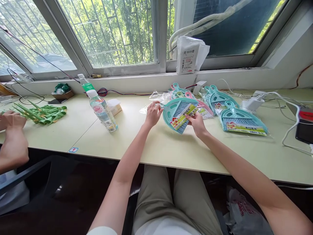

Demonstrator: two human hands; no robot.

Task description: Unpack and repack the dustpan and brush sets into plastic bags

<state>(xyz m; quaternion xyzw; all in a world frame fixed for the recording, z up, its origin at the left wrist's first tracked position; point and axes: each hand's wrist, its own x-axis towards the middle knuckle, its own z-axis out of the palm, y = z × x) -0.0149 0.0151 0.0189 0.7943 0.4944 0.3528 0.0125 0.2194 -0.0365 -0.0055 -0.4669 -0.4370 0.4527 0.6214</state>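
The tabletop (181,150) is brightly lit by daylight from windows (114,32) beyond the hands (153,115); deep shadow is seen below them, and outer edges are stretched.

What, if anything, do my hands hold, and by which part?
A teal dustpan set: left hand at its handle end, right hand at its label.

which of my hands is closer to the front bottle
Left: your left hand is right of the front bottle; your right hand is farther right, holding the dustpan set.
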